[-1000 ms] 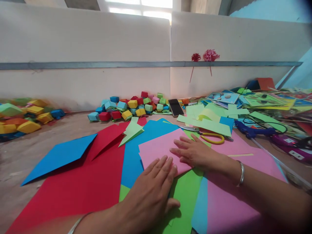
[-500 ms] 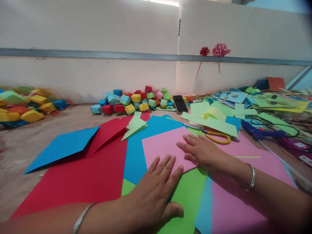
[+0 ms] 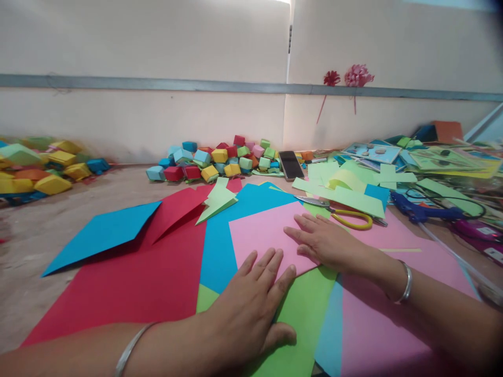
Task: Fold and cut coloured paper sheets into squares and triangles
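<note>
A pink sheet (image 3: 259, 230), with a straight edge toward me, lies on blue paper (image 3: 220, 251) and green paper (image 3: 302, 314). My left hand (image 3: 255, 303) rests flat on its near left part, fingers spread. On its right side lies my right hand (image 3: 328, 241), palm down with the fingers apart. Neither hand grips anything. Scissors (image 3: 351, 219) with yellow handles lie just beyond my right hand. Red paper (image 3: 129, 293) spreads out at the left, and more pink paper (image 3: 385, 314) is under my right forearm.
A folded blue sheet (image 3: 106, 230) stands partly raised at the left. Small coloured paper boxes (image 3: 220, 157) are piled by the wall, near a phone (image 3: 291, 166). Light green scraps (image 3: 341, 196) and a blue glue gun (image 3: 424, 209) with a cable lie at the right.
The camera view has shifted very slightly. Both hands stay in place on the pink sheet.
</note>
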The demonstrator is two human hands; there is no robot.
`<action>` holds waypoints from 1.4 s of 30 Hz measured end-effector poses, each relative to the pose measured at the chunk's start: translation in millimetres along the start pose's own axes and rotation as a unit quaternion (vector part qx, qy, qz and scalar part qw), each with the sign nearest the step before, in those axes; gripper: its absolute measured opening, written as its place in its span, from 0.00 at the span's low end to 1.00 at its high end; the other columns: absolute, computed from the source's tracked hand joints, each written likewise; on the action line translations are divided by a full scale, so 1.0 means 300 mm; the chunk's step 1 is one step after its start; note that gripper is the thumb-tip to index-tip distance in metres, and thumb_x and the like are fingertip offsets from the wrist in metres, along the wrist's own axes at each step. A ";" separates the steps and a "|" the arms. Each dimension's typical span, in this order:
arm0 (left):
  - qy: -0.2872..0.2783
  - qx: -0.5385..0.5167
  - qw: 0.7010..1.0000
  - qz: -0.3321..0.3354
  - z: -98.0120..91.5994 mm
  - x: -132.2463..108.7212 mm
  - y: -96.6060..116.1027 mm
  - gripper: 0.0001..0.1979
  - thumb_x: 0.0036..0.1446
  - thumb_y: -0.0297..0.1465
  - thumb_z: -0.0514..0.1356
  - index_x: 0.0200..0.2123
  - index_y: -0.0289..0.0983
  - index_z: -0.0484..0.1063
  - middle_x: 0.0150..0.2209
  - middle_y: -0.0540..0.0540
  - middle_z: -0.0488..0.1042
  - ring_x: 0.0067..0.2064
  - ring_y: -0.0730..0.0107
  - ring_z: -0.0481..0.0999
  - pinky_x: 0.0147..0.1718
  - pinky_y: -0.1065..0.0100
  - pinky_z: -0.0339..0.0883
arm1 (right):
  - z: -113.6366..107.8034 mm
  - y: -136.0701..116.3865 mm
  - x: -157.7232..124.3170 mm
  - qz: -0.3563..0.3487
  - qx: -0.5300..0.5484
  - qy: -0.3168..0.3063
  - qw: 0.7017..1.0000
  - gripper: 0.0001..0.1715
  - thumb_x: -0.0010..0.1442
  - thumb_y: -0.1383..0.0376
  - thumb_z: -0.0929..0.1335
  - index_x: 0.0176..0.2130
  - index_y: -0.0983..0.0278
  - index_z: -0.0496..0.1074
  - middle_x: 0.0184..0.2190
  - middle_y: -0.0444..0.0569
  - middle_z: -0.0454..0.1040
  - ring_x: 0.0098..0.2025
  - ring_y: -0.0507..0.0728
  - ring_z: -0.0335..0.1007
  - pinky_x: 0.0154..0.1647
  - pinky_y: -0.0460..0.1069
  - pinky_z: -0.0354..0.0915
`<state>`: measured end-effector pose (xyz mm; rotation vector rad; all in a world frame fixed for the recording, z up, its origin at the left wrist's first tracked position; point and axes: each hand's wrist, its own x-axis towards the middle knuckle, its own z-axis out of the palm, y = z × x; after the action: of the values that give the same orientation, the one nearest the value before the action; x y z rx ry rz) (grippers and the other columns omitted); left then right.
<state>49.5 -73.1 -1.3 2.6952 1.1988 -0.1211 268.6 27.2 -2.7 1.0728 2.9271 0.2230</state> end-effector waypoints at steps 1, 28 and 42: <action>-0.002 0.002 1.000 -0.001 -0.001 0.001 0.001 0.43 0.61 0.55 0.53 0.70 0.35 0.50 0.70 0.27 0.48 0.71 0.38 0.45 0.64 0.35 0.48 | 0.000 0.000 0.000 0.000 -0.003 0.000 1.000 0.26 0.70 0.56 0.61 0.63 0.60 0.65 0.59 0.63 0.67 0.60 0.69 0.64 0.53 0.62 0.65; -0.010 0.014 1.000 -0.002 0.016 0.008 -0.003 0.42 0.62 0.55 0.51 0.69 0.32 0.52 0.70 0.27 0.46 0.72 0.40 0.43 0.65 0.36 0.46 | 0.006 -0.002 0.003 0.004 0.012 -0.007 1.000 0.26 0.70 0.57 0.61 0.64 0.61 0.65 0.61 0.64 0.65 0.61 0.69 0.63 0.54 0.63 0.65; -0.049 -0.020 0.999 -0.011 0.007 0.010 -0.004 0.46 0.60 0.55 0.55 0.70 0.32 0.48 0.71 0.27 0.40 0.71 0.39 0.38 0.64 0.34 0.45 | 0.007 -0.003 0.003 -0.004 -0.007 0.002 1.000 0.27 0.70 0.57 0.61 0.64 0.61 0.65 0.60 0.63 0.67 0.59 0.69 0.65 0.52 0.61 0.66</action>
<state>50.7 -70.7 -4.0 2.6105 1.1897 -0.2279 267.4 27.4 -4.9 1.0597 2.9280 0.2450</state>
